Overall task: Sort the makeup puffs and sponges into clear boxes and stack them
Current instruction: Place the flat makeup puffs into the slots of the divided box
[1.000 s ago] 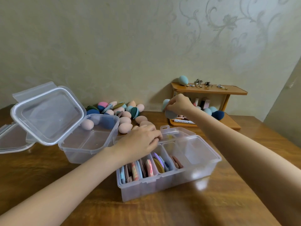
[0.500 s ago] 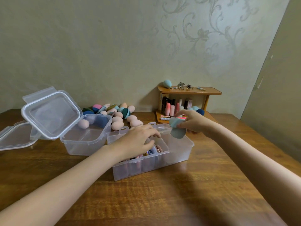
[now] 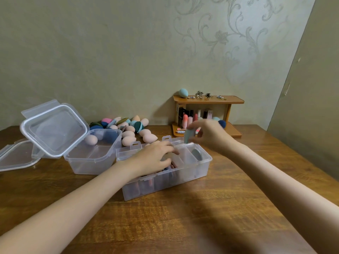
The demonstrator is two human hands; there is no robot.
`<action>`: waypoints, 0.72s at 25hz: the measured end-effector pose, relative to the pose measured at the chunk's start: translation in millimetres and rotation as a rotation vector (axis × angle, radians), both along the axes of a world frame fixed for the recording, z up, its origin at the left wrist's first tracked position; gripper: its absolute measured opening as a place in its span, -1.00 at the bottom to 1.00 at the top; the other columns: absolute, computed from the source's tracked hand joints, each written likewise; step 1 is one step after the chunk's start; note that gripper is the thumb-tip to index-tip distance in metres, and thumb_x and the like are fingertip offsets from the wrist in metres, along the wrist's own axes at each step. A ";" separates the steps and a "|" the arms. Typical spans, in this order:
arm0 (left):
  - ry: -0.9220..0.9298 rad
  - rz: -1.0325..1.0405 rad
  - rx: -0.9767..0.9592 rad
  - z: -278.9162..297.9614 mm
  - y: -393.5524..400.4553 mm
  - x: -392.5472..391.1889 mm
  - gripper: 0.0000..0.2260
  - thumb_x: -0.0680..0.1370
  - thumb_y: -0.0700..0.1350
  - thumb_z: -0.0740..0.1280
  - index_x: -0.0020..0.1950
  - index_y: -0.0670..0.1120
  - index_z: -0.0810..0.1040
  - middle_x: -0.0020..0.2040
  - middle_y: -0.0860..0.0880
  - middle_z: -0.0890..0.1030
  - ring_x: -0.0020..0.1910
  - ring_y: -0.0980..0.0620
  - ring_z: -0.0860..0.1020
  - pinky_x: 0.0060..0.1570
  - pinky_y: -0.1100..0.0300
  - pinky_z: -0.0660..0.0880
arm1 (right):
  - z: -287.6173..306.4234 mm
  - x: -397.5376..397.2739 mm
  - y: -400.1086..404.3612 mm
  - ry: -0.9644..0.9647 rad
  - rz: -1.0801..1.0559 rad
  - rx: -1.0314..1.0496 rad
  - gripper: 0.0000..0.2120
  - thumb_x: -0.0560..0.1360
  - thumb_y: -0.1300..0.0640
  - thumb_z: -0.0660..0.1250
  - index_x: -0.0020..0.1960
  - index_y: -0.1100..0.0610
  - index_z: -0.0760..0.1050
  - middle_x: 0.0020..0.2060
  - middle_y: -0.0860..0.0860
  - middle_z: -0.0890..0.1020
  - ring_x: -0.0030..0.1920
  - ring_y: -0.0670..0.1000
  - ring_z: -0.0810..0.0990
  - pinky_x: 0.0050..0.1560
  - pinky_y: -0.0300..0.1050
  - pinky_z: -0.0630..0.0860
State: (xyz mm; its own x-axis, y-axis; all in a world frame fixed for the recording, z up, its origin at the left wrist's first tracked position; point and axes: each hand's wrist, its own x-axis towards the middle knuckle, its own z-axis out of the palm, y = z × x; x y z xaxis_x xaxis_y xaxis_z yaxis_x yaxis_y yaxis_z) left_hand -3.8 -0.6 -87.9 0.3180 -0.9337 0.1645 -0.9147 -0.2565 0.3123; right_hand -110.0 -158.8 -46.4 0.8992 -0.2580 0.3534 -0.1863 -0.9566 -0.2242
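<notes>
A clear divided box point(image 3: 203, 168) stands mid-table with flat puffs upright in its left slots. My left hand point(image 3: 154, 158) rests palm down over those slots, fingers on the puffs. A grey-blue puff point(image 3: 197, 154) leans in the right-hand compartment. Above that compartment my right hand point(image 3: 209, 134) pinches a light teal puff point(image 3: 188, 136). A second clear box point(image 3: 95, 158) sits to the left with its lid point(image 3: 53, 129) hinged up and one beige sponge point(image 3: 90, 139) inside. A heap of sponges and puffs point(image 3: 132, 129) lies behind both boxes.
A small wooden shelf point(image 3: 209, 100) stands against the wall at back right, with lipsticks, trinkets, a teal sponge point(image 3: 183, 92) on top and a dark blue sponge point(image 3: 222, 123) below. A loose clear lid point(image 3: 16, 156) lies at the far left edge.
My right hand carried puffs from the shelf to above the divided box; a grey-blue one now sits in the right compartment. My left hand stayed on the slots. The camera view shifted.
</notes>
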 end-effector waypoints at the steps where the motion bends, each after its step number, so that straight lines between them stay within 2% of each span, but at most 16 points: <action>1: -0.013 0.003 -0.004 -1.2 -0.3 0.2 -0.70 0.56 -0.17 0.22 0.27 -0.01 0.50 0.27 0.02 0.47 0.24 0.07 0.42 0.24 0.08 0.44 | -1.1 -0.5 7.6 0.134 0.063 -0.054 -0.62 0.46 0.16 0.37 0.27 0.18 0.49 0.22 0.13 0.56 0.02 -0.04 0.56 0.08 -0.21 0.53; 3: -0.043 0.012 0.001 -3.2 -1.6 -0.6 -0.71 0.55 -0.17 0.22 0.26 -0.04 0.50 0.26 0.01 0.47 0.22 0.05 0.43 0.21 0.08 0.44 | -9.3 0.0 20.0 0.330 0.146 -0.038 -0.66 0.50 0.16 0.33 0.26 0.17 0.49 0.16 0.10 0.60 -0.09 -0.11 0.57 -0.11 -0.31 0.52; 6: -0.045 0.000 -0.011 -3.8 -1.4 -0.9 -0.71 0.55 -0.17 0.21 0.25 -0.07 0.52 0.29 0.03 0.45 0.24 0.04 0.41 0.24 0.07 0.43 | -18.3 4.7 27.0 0.360 0.123 0.112 -0.67 0.55 0.23 0.22 0.31 0.19 0.41 0.13 0.12 0.62 0.04 0.01 0.60 0.07 -0.17 0.53; 10: -0.022 0.008 0.000 -2.6 0.3 -0.3 -0.71 0.56 -0.16 0.20 0.26 -0.02 0.50 0.23 0.02 0.52 0.19 0.06 0.44 0.20 0.05 0.46 | -15.0 7.9 23.1 0.348 0.088 0.189 -0.68 0.56 0.32 0.19 0.30 0.16 0.36 0.16 0.13 0.60 -0.05 -0.02 0.57 0.01 -0.18 0.53; 12: -0.015 0.002 0.012 -1.5 -0.7 -0.1 -0.68 0.56 -0.16 0.20 0.31 0.02 0.46 0.27 0.03 0.49 0.24 0.06 0.42 0.22 0.07 0.45 | -8.1 9.5 13.8 0.311 0.037 0.117 -0.68 0.55 0.34 0.19 0.29 0.19 0.40 0.29 0.20 0.51 0.18 0.09 0.56 0.19 -0.14 0.50; 13: -0.017 -0.005 0.027 -1.0 -1.2 0.2 -0.65 0.56 -0.16 0.19 0.34 0.05 0.43 0.31 0.04 0.46 0.27 0.06 0.41 0.24 0.06 0.44 | -4.6 10.6 8.3 0.273 -0.010 0.043 -0.69 0.55 0.33 0.18 0.28 0.21 0.43 0.38 0.22 0.41 0.32 0.15 0.46 0.31 -0.05 0.44; 14: -0.025 -0.011 0.049 -0.6 -2.2 0.4 -0.62 0.57 -0.16 0.18 0.36 0.10 0.40 0.33 0.04 0.43 0.28 0.05 0.39 0.25 0.06 0.44 | -3.2 11.2 1.8 0.243 -0.054 -0.023 -0.70 0.56 0.32 0.18 0.28 0.23 0.45 0.42 0.20 0.35 0.39 0.17 0.39 0.35 -0.02 0.40; 15: -0.042 -0.016 0.074 -0.3 -3.4 0.3 -0.61 0.57 -0.16 0.16 0.37 0.14 0.39 0.34 0.04 0.40 0.28 0.05 0.39 0.25 0.07 0.43 | -4.1 10.0 -3.1 0.235 -0.082 -0.065 -0.70 0.56 0.30 0.19 0.27 0.24 0.47 0.41 0.19 0.37 0.36 0.16 0.42 0.31 -0.06 0.44; 17: -0.086 -0.014 0.117 0.8 -6.1 -0.7 -0.62 0.59 -0.15 0.13 0.35 0.17 0.40 0.33 0.03 0.37 0.26 0.05 0.36 0.24 0.08 0.40 | -15.0 6.4 -7.1 0.274 -0.095 -0.107 -0.73 0.55 0.26 0.24 0.22 0.23 0.53 0.26 0.18 0.52 0.17 0.07 0.54 0.12 -0.19 0.49; 18: -0.101 -0.009 0.130 1.5 -7.0 -1.9 -0.64 0.59 -0.14 0.12 0.34 0.17 0.41 0.32 0.02 0.35 0.26 0.05 0.35 0.25 0.08 0.39 | -23.0 5.5 -7.2 0.288 -0.096 -0.127 -0.75 0.53 0.23 0.26 0.17 0.23 0.56 0.19 0.16 0.55 0.10 0.05 0.52 0.06 -0.21 0.47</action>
State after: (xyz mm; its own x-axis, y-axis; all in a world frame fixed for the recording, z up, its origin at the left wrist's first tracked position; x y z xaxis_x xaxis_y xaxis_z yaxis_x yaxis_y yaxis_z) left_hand -5.8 -7.5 -86.5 0.2977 -0.9519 0.0730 -0.9421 -0.2805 0.1838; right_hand -104.5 -166.0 -69.4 0.9405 -0.3168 0.1225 -0.3157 -0.9484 -0.0290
